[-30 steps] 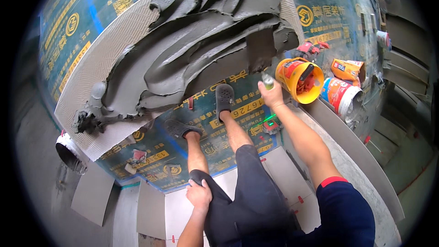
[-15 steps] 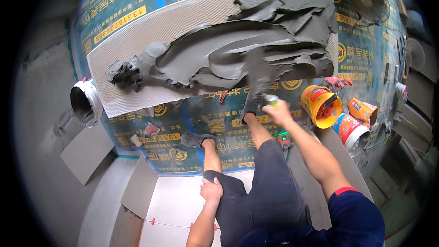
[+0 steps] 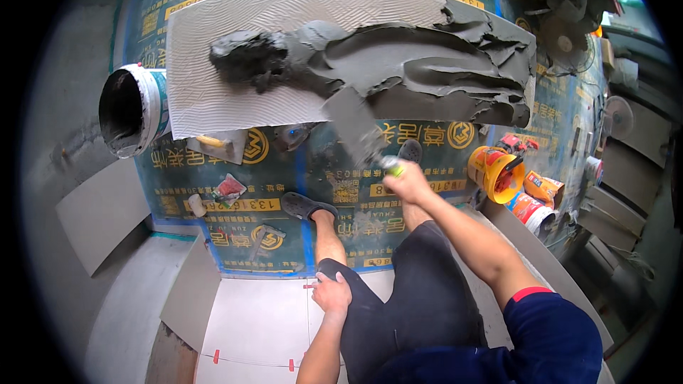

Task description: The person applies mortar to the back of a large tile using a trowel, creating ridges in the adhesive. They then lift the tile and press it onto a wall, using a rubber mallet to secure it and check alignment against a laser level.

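My right hand (image 3: pixel 404 185) grips the green handle of a wide metal trowel (image 3: pixel 350 122), whose blade meets the lower edge of spread grey mortar (image 3: pixel 455 64). The mortar covers much of a long board-like tile (image 3: pixel 213 14) with a ridged surface, with a dark lumpy mound near its left part. My left hand (image 3: pixel 331 293) rests on my left knee, fingers slightly bent and holding no tool. My legs and grey clogs (image 3: pixel 299 206) are below the tile, on a printed green protective sheet (image 3: pixel 370 220).
A white bucket (image 3: pixel 131 110) stands left. Right are a yellow bucket (image 3: pixel 484 171), red tool (image 3: pixel 516 144), orange bag (image 3: pixel 543 188) and fans (image 3: pixel 562 43). Loose grey tiles (image 3: pixel 99 213) lie lower left; pale floor tiles (image 3: pixel 256 320) with red clips are below me.
My right hand and trowel have moved leftward along the mortar. The view has shifted, so the tile now appears more level. My left hand stays on my knee.
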A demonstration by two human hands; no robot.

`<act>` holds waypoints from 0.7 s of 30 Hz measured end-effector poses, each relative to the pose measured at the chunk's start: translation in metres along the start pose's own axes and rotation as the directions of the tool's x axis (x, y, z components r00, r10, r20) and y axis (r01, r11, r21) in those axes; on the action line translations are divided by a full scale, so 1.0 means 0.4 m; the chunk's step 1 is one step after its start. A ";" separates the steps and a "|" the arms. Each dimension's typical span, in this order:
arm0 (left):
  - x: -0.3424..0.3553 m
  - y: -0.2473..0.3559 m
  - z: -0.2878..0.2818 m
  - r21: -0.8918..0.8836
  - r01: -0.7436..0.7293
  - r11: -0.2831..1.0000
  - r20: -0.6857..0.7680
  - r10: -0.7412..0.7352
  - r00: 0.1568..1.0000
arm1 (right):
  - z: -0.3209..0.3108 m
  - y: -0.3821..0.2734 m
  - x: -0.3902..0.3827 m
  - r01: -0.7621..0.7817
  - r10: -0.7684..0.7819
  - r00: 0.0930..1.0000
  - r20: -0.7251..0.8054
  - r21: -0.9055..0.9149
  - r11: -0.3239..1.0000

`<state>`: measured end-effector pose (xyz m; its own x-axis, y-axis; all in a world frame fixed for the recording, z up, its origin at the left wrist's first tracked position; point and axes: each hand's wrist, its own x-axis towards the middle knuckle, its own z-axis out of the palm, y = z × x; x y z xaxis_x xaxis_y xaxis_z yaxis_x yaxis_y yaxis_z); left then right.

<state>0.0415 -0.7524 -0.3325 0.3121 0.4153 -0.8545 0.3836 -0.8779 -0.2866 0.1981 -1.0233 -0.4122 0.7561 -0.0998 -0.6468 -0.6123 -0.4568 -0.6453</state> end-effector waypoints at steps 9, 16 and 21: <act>0.068 -0.144 -0.049 -0.087 -0.150 0.985 -0.056 0.146 0.988 | 0.294 -0.113 0.137 -0.203 0.179 0.935 -0.306 -0.048 0.978; 0.126 -0.215 -0.098 -0.159 -0.128 0.979 0.102 0.145 0.984 | 0.401 -0.238 -0.012 -0.143 0.148 0.989 0.007 -0.208 0.968; 0.125 -0.199 -0.112 -0.086 -0.142 0.986 0.122 0.152 0.981 | 0.202 -0.294 -0.113 -0.324 0.350 0.936 -0.037 0.295 0.899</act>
<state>0.0655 -0.6510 -0.3331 0.2583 0.2445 -0.9346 0.4084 -0.9044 -0.1237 0.2172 -0.8936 -0.3400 0.5022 -0.2855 -0.8163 -0.8636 -0.1173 -0.4903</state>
